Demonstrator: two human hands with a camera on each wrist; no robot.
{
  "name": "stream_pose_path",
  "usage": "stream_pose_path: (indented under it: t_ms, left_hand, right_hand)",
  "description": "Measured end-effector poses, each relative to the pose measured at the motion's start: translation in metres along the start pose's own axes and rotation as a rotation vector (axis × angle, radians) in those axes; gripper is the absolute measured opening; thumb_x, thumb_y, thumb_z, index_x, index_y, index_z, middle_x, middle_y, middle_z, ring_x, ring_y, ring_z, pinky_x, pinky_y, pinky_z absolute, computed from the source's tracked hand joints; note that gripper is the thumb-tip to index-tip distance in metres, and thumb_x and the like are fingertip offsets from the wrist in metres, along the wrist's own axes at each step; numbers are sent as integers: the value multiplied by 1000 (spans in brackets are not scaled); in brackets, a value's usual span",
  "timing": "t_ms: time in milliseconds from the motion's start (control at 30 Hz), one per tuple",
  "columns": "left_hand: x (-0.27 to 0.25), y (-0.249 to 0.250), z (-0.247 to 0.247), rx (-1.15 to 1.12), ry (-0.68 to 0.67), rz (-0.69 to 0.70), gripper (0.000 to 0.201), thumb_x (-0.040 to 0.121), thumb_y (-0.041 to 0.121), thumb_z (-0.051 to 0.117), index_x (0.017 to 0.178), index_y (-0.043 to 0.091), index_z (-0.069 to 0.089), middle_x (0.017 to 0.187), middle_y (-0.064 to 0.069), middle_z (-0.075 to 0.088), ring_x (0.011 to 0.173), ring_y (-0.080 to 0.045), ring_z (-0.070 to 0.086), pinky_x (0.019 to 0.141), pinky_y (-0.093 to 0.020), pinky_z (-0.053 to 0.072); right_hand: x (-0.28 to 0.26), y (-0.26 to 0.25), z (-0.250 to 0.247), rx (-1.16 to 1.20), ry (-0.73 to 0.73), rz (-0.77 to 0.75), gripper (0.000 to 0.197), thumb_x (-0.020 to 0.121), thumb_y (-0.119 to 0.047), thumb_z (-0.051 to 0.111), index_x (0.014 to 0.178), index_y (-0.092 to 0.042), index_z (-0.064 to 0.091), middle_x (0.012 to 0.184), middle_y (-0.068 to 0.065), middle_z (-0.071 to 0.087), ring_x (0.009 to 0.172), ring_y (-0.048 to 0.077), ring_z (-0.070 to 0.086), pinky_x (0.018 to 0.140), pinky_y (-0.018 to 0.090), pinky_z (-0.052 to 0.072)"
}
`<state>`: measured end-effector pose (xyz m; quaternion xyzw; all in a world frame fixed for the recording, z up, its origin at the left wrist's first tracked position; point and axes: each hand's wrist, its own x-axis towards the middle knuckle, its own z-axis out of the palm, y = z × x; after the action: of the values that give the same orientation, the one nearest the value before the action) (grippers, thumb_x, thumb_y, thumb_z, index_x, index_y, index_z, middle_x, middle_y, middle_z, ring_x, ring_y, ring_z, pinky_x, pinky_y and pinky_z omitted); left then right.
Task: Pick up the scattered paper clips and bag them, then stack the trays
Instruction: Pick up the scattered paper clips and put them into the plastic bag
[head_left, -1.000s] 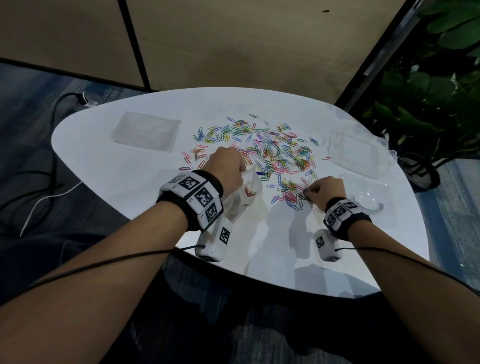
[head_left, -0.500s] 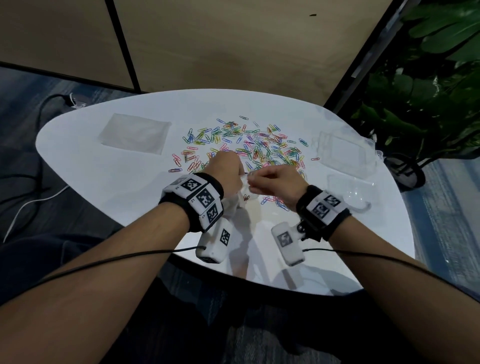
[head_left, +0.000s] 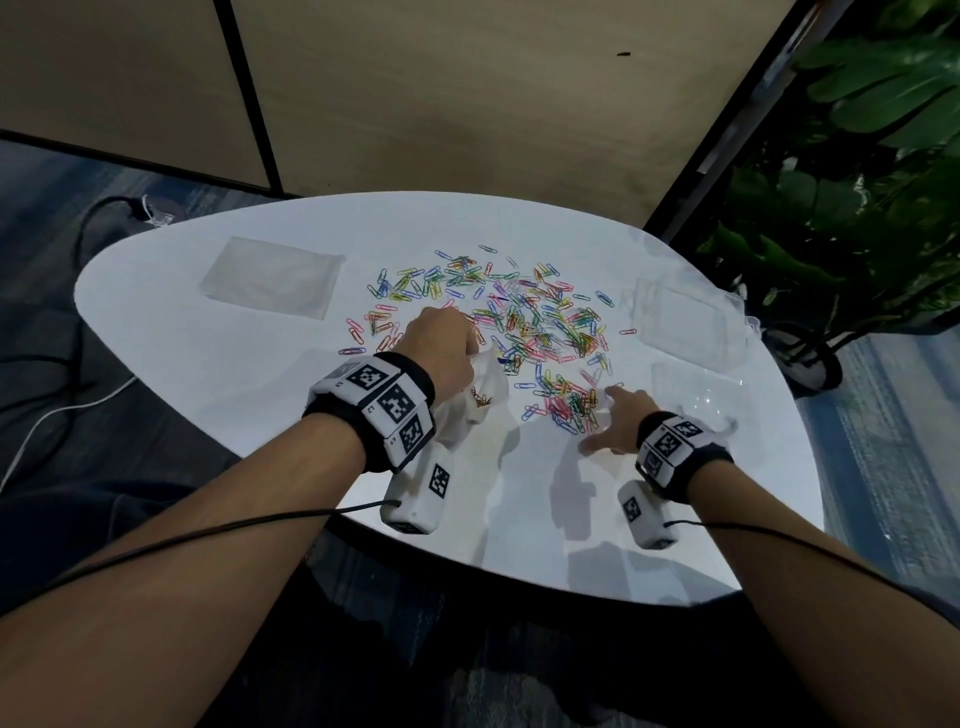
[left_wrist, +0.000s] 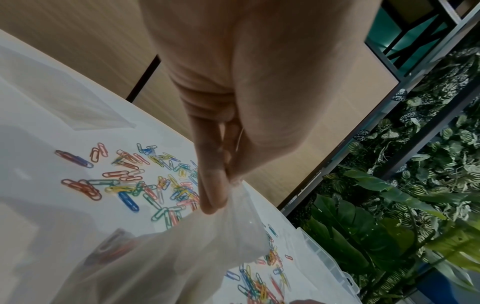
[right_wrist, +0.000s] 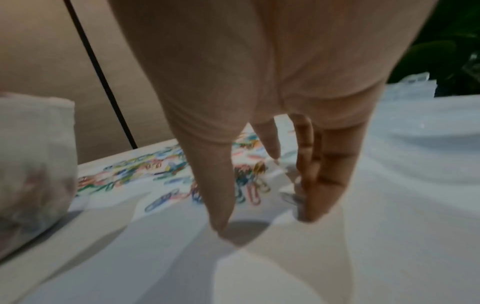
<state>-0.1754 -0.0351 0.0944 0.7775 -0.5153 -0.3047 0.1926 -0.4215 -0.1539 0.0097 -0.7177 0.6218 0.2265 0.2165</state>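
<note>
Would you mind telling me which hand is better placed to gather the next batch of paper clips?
The right hand: it is free, fingers spread on the table at the near edge of the paper clips. The left hand is busy, pinching the bag at its top.

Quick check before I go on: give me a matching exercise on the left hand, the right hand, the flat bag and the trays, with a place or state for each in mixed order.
Things:
1. left hand
2. right hand
3. flat bag
4. trays

Places or states:
A. lying untouched at the table's far left
B. fingers spread, down at the near edge of the clips
C. clear, at the table's right side by the plant
D. pinching the rim of a bag with a few clips inside

Pairs: 1-D, 2-B, 3-A, 4-C
</note>
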Motion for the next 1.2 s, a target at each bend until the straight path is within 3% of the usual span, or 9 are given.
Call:
stream_pose_path:
  t_ms: [133,267,367,567,733,867,967,1100,1200]
  left_hand:
    - [-2,0,-2,10,0,11,32,86,-5,55,102,9,79,105,-16,75,90,-33,73,86,-42,61]
    - [-2,-6,-2,26,9,1,31,86,-3,55,99,12,79,104,-13,75,87,-33,73,85,-42,61]
    - [-2,-11,-4,26,12,-10,31,87,-4,56,104,10,77,107,-14,73,88,-33,73,85,-43,61]
    - [-1,-14,-4,47,6,2,36,86,-3,54,108,11,77,111,-13,73,96,-31,71,89,-42,60]
    - [0,-11,-1,57,6,2,33,88,-2,55,107,11,78,110,-13,73,92,-32,72,88,-42,60]
    - [3,-9,2,36,6,-10,32,88,-3,56,110,10,77,113,-14,73,92,-33,72,87,-44,61]
    - [3,-7,4,27,2,-14,33,88,-3,55,108,10,77,114,-14,72,91,-34,73,86,-44,61]
    - [2,-2,6,16,11,-3,30,86,-2,57,101,12,79,108,-14,73,87,-32,73,83,-42,62]
    - [2,2,9,-23,9,-1,30,87,-3,57,104,9,78,108,-14,74,91,-32,73,87,-42,61]
  right_hand:
    - [8,-20,20,-6,182,-70,84,83,-44,71,150,-20,27,140,18,34,122,37,51,103,40,45]
    - [14,-40,21,-84,296,-209,37,94,-24,54,130,-17,56,126,16,49,110,36,57,92,37,49]
    - [12,-50,16,-140,323,-242,22,93,-11,53,109,-7,68,109,15,62,98,31,63,81,31,50]
    - [14,-37,-1,103,352,-133,19,91,-25,66,93,-12,78,90,9,73,80,25,65,73,24,52]
    - [15,-24,-16,491,341,-99,8,79,-15,78,86,-13,80,88,4,77,87,17,71,90,26,55]
    - [4,-36,-30,1083,161,-157,7,76,-4,80,79,-9,78,79,9,77,81,26,74,85,35,59]
    - [-25,-58,-42,1397,-18,-331,9,80,5,73,87,1,74,85,14,76,82,27,73,76,25,60]
    - [-54,-88,-33,1346,-189,-421,10,81,7,70,90,4,73,84,15,75,74,21,72,74,23,60]
    - [-53,-100,-13,1042,-15,-405,12,85,5,68,84,-5,75,77,12,74,72,21,72,81,32,61]
